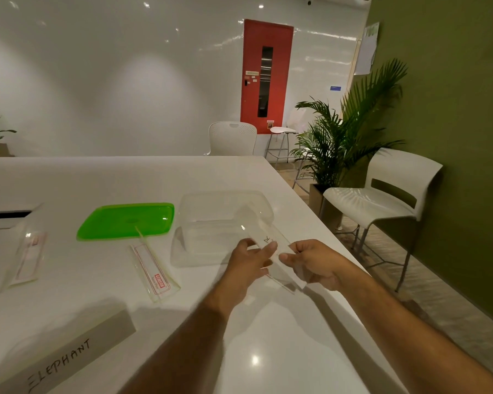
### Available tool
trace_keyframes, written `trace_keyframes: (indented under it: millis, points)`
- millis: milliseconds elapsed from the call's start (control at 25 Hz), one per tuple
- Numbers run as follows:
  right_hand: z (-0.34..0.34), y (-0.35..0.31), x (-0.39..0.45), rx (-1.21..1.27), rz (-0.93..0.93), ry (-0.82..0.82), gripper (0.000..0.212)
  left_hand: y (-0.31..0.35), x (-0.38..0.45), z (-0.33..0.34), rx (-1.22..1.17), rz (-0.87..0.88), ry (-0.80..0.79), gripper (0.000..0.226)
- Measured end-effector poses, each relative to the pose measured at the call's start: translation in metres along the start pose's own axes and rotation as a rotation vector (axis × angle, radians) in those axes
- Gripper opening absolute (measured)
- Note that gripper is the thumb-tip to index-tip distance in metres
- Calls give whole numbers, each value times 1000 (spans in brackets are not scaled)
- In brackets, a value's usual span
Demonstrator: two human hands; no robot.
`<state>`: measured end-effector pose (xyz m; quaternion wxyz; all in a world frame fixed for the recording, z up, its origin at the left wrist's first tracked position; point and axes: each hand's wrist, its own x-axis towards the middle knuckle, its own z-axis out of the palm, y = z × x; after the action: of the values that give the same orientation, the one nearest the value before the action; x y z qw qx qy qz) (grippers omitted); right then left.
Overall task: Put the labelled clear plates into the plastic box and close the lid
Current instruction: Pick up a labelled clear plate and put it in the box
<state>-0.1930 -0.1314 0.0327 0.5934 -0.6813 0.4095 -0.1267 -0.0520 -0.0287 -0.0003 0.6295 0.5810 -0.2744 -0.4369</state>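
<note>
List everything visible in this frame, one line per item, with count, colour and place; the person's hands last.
Clear plates: 3; one held over the box, two lying on the table, centre and left.
Plastic box: 1, clear, open, table centre-right.
Lid: 1, green, left of the box.
Card marked ELEPHANT: 1, grey, near left.
Table: 1, white.
Chairs: 2, white, far end and right.
Stool: 1, white.
Palm: 1, green.
Door: 1, red.
Left hand, right hand: holding the plate.

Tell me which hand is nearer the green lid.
Left. The left hand sits right of the green lid, sharing hold of a clear plate over the plastic box; the right hand is farther right still.
</note>
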Motion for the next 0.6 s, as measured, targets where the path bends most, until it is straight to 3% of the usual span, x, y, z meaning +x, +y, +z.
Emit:
trace_keyframes:
  millis: [120,320,440,600]
  points:
    - [9,-2,-8,213,79,-69,6,1,2,9,-5,31,15,56]
    - [22,2,-7,378,76,-89,31,6,4,10,91,119,5,59]
    - [28,0,-11,401,54,-71,25,15,4,5,223,175,-39,52]
    - [35,-1,-13,460,3,-99,28,30,6,-1,445,225,-110,63]
